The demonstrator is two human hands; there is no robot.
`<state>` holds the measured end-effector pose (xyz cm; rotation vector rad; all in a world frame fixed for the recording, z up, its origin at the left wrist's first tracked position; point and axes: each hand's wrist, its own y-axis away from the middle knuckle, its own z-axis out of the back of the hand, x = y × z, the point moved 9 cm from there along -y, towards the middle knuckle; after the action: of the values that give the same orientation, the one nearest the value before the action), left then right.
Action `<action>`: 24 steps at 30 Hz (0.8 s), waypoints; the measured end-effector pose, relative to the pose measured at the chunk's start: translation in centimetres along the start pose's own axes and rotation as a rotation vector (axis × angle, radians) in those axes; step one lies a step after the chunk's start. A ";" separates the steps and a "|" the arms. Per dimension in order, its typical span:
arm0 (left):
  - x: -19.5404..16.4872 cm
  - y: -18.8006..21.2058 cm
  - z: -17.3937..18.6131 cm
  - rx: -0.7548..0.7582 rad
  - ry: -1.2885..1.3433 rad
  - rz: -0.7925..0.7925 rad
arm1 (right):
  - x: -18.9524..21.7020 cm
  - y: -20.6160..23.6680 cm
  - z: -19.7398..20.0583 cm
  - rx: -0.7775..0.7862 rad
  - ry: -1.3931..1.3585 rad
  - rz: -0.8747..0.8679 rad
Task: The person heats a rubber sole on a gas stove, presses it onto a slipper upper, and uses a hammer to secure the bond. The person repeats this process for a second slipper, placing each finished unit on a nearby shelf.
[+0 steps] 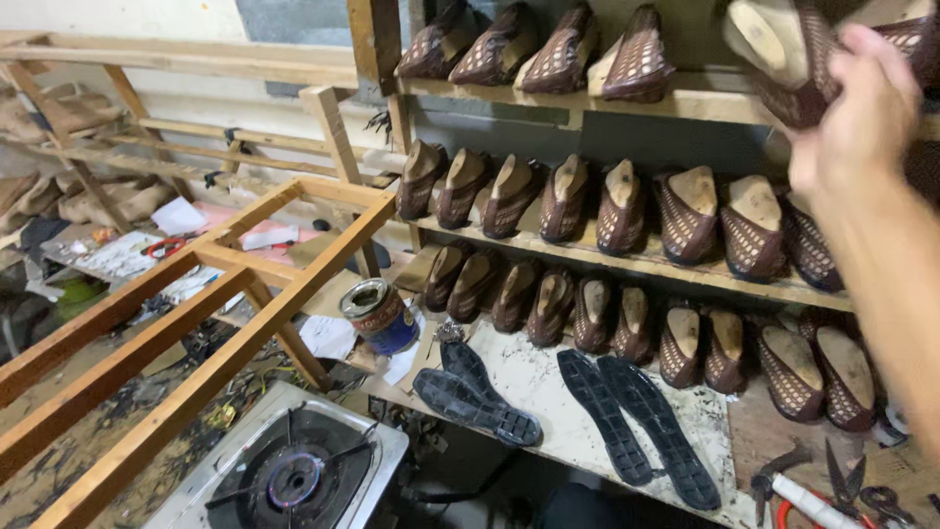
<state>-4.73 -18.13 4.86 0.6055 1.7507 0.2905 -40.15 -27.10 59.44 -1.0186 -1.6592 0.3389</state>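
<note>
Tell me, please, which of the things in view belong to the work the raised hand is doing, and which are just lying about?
In hand:
right hand
woven shoe on its wooden last, gripped at the top shelf
rows of matching lasted shoes

Lying about:
black soles
open tin
gas burner
pliers and scissors
wooden frame

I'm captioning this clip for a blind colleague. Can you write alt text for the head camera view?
A right hand reaches up and holds a brown woven shoe on a wooden last at the top shelf of a wooden rack filled with matching shoes. Below, black soles lie on the workbench beside a tin can and a gas burner.
</note>
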 end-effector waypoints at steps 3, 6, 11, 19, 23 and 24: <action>0.1 -0.9 -1.0 0.025 0.011 -0.023 | -1.1 8.1 3.7 -0.087 -0.510 -0.039; 1.7 -1.8 -1.8 0.065 0.015 -0.058 | -3.7 19.2 8.2 0.022 0.137 -0.167; 5.8 0.0 -3.7 0.226 0.054 -0.162 | -18.8 43.5 14.3 0.051 0.198 -1.016; 7.6 6.3 -0.9 0.117 0.085 -0.163 | -25.3 56.6 11.7 0.404 0.353 -0.920; 3.1 7.1 4.0 -0.125 -0.147 -0.232 | -24.8 53.9 9.0 0.640 0.562 -0.670; 1.0 7.2 5.3 -0.162 -0.190 -0.310 | -25.2 53.7 8.7 0.668 0.626 -0.663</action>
<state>1.89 -12.22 6.19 0.2316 1.5915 0.1501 -23.44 -12.35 3.79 -0.0247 -1.0909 0.0888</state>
